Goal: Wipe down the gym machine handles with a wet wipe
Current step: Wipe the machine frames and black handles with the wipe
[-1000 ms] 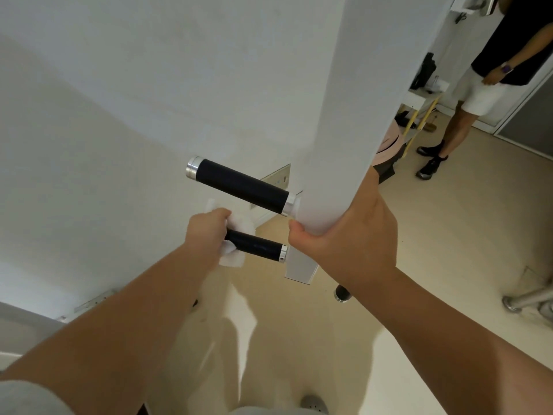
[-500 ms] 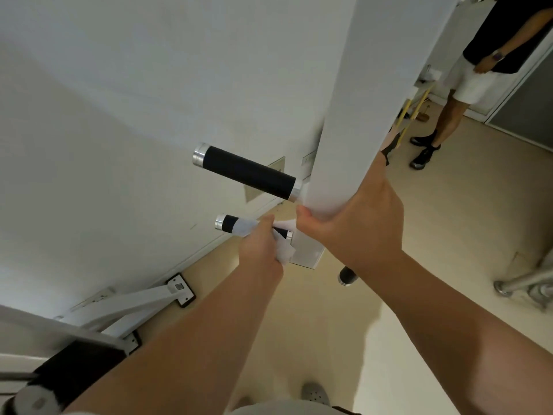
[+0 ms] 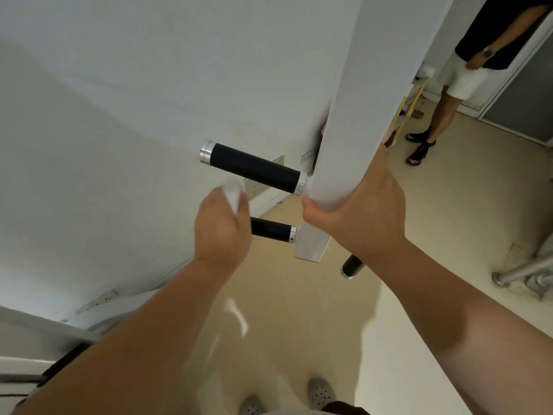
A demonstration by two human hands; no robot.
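Note:
A white machine bar (image 3: 353, 115) hangs down in front of me with two black foam handles sticking out to its left. The upper handle (image 3: 254, 167) is bare, with a silver end cap. My left hand (image 3: 223, 232) is closed around the outer end of the lower handle (image 3: 270, 230), with a crumpled white wet wipe (image 3: 234, 194) bunched in its fingers. My right hand (image 3: 362, 217) grips the lower part of the white bar. Another black handle (image 3: 351, 266) pokes out below my right wrist.
A white wall (image 3: 119, 115) lies close on the left, with white machine frame parts (image 3: 45, 327) at the lower left. A person (image 3: 466, 67) in a black top and white shorts stands at the back right. Metal tubing (image 3: 526, 272) lies on the beige floor at right.
My left hand slid with the wipe along the lower handle, from near the bar outward to its left end. The right hand kept its grip on the bar.

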